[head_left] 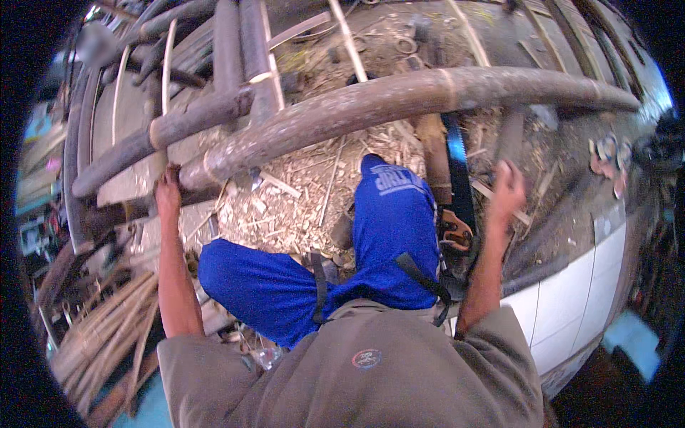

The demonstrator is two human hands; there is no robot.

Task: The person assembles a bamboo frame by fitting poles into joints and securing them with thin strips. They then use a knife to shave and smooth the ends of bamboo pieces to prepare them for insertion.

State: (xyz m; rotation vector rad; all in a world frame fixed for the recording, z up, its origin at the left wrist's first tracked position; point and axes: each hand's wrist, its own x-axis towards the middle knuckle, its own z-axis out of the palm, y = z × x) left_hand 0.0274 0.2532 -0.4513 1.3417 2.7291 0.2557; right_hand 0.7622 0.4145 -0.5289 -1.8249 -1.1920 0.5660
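Note:
A long, thick bamboo pole (357, 110) with a mottled brown skin lies across in front of me, bowed by the lens. At its left end, my left hand (168, 187) is closed, fingers against the pole's end. My right hand (507, 187) is on the near side of the pole's right part, curled and slightly blurred. A smeared grey-brown strip (511, 135) runs from its fingers up to the pole; what it is I cannot make out. Between my right leg and right hand lies a handsaw (457, 189) with a dark blade and wooden handle.
Wood chips (285, 207) litter the ground around my blue-trousered legs. A shorter dark bamboo pole (171, 128) lies beyond my left hand, near a slatted bamboo frame (230, 50). Split bamboo strips (107, 342) are piled at lower left; white tiles (564, 292) edge the right.

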